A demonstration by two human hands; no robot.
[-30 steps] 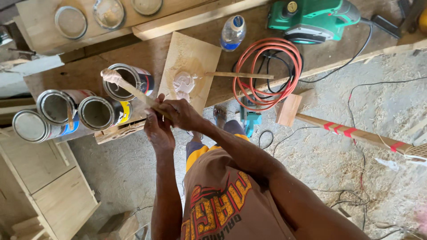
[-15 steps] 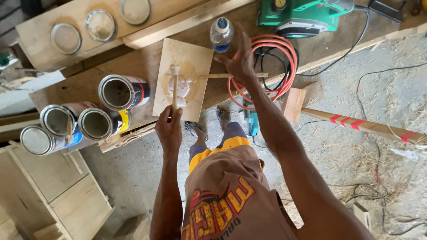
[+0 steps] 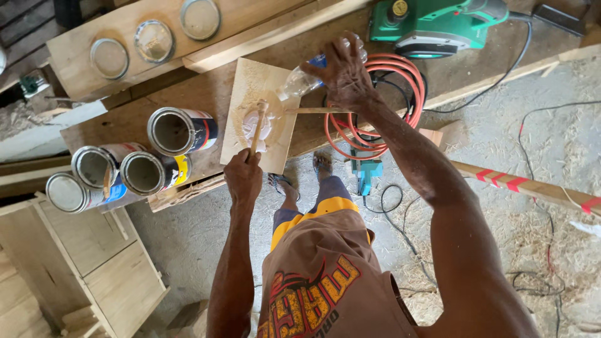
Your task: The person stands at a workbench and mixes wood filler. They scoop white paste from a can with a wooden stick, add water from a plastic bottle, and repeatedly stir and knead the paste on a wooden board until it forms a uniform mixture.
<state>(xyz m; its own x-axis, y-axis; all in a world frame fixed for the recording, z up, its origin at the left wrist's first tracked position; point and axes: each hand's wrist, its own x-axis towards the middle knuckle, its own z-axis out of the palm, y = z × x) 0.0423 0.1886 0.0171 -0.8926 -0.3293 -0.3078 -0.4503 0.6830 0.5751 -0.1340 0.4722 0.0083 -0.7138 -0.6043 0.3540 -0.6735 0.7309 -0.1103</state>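
At frame centre, the left hand pinches a wooden stick, its tip in a white blob on a small board on the bench. The right hand grips a tilted clear bottle, probably pouring. Mixing looks underway, not finished; open cans wait at left.

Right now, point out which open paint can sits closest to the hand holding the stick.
The lone upper can with the dark label, closest to the left hand.

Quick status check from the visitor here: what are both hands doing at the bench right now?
Left hand grips thin wooden stick, tip in white paste. Right hand tilts clear plastic bottle over square plywood board. Open tins beside; nothing blocking.
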